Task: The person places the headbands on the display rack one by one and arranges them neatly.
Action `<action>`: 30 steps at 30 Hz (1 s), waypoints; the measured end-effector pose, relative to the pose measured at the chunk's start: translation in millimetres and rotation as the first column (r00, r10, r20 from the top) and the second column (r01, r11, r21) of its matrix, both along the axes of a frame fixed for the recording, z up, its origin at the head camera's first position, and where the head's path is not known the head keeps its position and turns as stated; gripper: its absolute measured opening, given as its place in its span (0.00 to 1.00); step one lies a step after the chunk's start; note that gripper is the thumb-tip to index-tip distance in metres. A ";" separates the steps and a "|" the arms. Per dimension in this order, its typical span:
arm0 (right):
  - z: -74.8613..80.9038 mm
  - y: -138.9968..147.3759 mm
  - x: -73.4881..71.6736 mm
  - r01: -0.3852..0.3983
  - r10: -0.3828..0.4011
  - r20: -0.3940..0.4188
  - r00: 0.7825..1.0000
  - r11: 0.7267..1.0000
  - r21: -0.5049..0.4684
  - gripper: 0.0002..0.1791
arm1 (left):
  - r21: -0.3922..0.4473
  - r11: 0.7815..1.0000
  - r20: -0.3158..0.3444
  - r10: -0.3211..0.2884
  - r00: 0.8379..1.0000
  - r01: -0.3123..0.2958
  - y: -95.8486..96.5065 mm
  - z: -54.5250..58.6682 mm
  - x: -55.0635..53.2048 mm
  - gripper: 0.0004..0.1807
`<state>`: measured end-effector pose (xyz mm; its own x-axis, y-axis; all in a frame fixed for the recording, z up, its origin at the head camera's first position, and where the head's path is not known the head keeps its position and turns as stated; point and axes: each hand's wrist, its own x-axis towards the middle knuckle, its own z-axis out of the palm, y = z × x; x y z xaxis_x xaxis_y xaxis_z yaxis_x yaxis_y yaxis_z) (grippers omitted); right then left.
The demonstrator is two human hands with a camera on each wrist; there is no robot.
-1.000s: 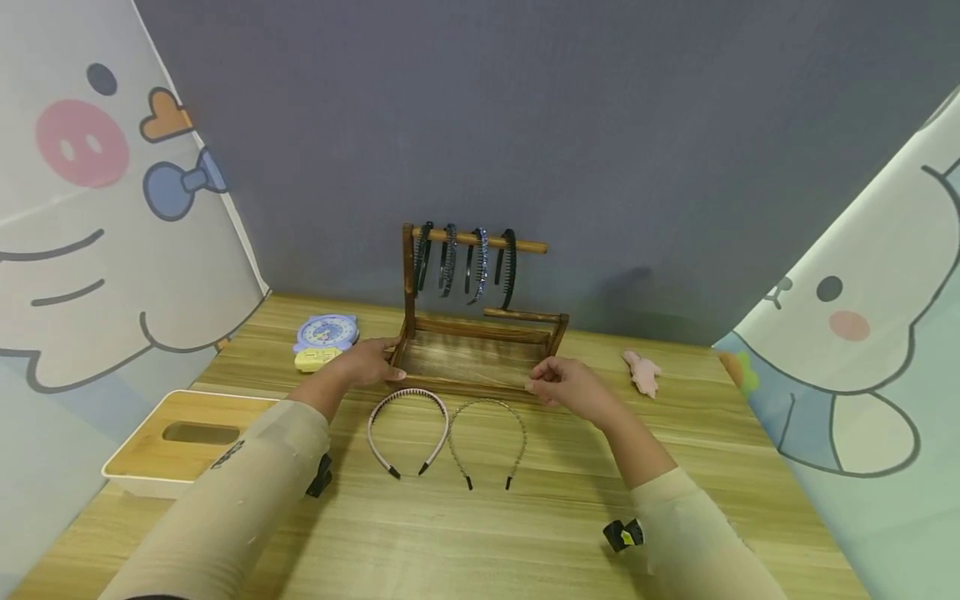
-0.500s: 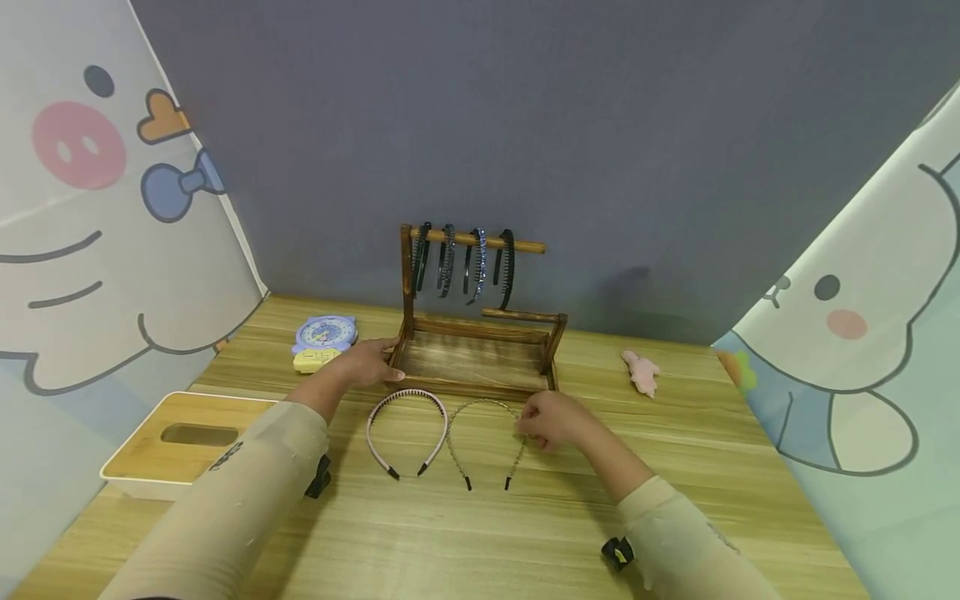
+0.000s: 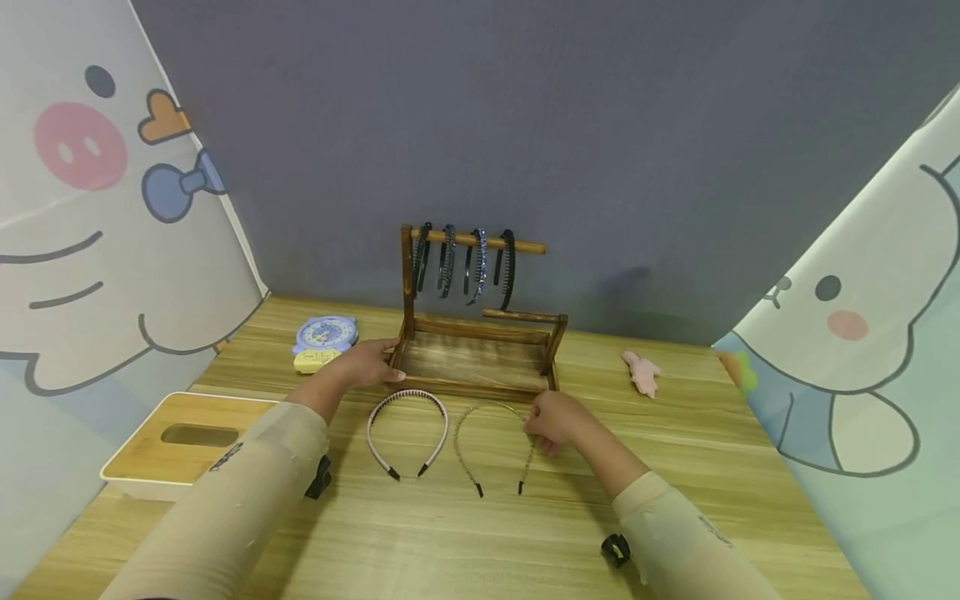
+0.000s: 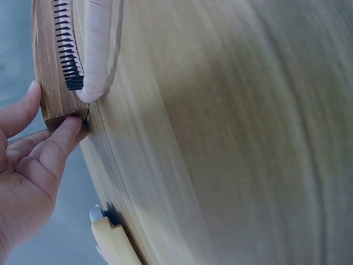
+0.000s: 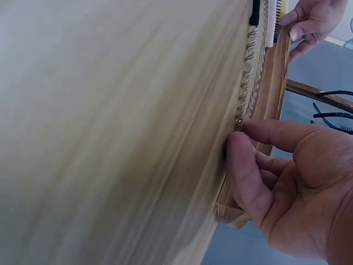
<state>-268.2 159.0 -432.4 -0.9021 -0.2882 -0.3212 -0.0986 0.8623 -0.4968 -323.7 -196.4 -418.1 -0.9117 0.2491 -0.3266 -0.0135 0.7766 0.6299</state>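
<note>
My right hand [image 3: 555, 419] pinches the right side of a thin gold twisted headband [image 5: 246, 77] between thumb and index finger. That headband lies on the table in front of a dark wooden headband stand [image 3: 472, 386], its black-tipped ends towards me. My left hand [image 3: 365, 363] grips the left end of the stand's tray; in the left wrist view, thumb and fingers are on either side of its corner. A pink padded headband [image 3: 408, 392] with comb teeth lies left of the gold one. Several dark and glittery headbands [image 3: 480, 262] hang from the stand's upper bar.
A tissue box [image 3: 150, 433] with a wooden lid sits at the left. A blue clock [image 3: 326, 332] and a yellow object [image 3: 315, 360] stand beyond my left wrist. At the right lies a pink plush-looking figure [image 3: 642, 372]. A grey wall [image 3: 480, 108] rises behind.
My right hand left the tray's front right corner, came down towards me, and took hold of the gold headband, which shifted slightly right. The left hand stayed on the stand.
</note>
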 end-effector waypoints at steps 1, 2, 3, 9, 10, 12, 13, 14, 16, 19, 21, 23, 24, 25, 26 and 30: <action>0.1 1.0 -0.1 -0.011 0.011 -0.012 1.000 1.000 0.026 0.13 | -0.001 1.000 0.000 0.001 1.000 -0.001 0.0 0.3 0.1 0.46; 0.5 1.9 0.0 -0.024 0.025 -0.025 0.999 0.998 0.057 0.14 | -0.003 1.000 0.000 0.001 1.000 -0.001 -0.1 0.5 0.3 0.45; 0.9 2.8 0.0 -0.039 0.042 -0.033 0.999 0.996 0.086 0.15 | -0.005 1.000 0.000 0.001 1.000 -0.001 -0.1 0.8 0.4 0.45; 8.5 8.0 1.2 -0.085 0.096 -0.055 0.994 0.980 0.179 0.19 | -0.006 1.000 0.001 -0.005 1.000 0.005 0.0 1.0 0.6 0.45; 10.0 9.1 1.0 -0.080 0.090 -0.054 0.994 0.983 0.167 0.17 | -0.005 1.000 0.001 -0.004 1.000 0.004 0.0 0.9 0.5 0.45; 13.0 11.9 -0.1 -0.063 0.068 -0.039 0.997 0.992 0.106 0.14 | 0.000 1.000 0.003 -0.001 1.000 0.001 -0.1 0.4 0.3 0.45; 14.1 13.7 -0.9 -0.055 0.057 -0.021 0.998 0.996 0.063 0.11 | 0.002 1.000 0.005 0.000 1.000 0.000 -0.2 0.2 0.2 0.45; 14.9 15.7 -2.0 -0.048 0.048 0.003 0.999 0.999 0.014 0.08 | 0.006 1.000 0.007 0.002 1.000 -0.002 -0.3 0.0 0.1 0.45; 16.4 20.2 -4.3 -0.040 0.046 0.059 0.997 0.996 -0.085 0.03 | 0.008 1.000 0.010 0.003 1.000 -0.003 -0.5 -0.4 0.0 0.45; 18.7 27.5 -6.9 -0.023 0.059 0.156 0.986 0.975 -0.223 0.12 | 0.016 1.000 0.011 0.001 1.000 -0.002 -0.5 -0.6 -0.1 0.45; 20.9 31.8 -8.3 -0.016 0.077 0.202 0.976 0.957 -0.288 0.16 | 0.018 1.000 0.006 0.000 1.000 0.000 -0.4 -0.6 -0.2 0.45; 22.4 35.5 -9.5 -0.002 0.091 0.245 0.965 0.940 -0.342 0.16 | 0.021 1.000 0.003 -0.001 1.000 0.001 -0.3 -0.3 -0.3 0.45; 22.8 37.0 -10.3 0.003 0.098 0.261 0.960 0.933 -0.361 0.16 | 0.021 1.000 0.001 -0.002 1.000 0.002 -0.3 -0.2 -0.2 0.45; 23.3 38.5 -10.9 0.008 0.104 0.275 0.956 0.925 -0.379 0.15 | 0.021 1.000 0.000 -0.002 1.000 0.002 -0.3 -0.2 -0.1 0.45; 23.9 39.7 -11.3 0.014 0.112 0.290 0.951 0.916 -0.400 0.14 | 0.021 1.000 -0.001 -0.003 1.000 0.003 -0.3 -0.1 0.0 0.45; 26.2 43.6 -12.5 0.046 0.137 0.337 0.932 0.874 -0.484 0.17 | 0.016 1.000 -0.005 -0.007 1.000 0.007 0.2 0.2 0.3 0.45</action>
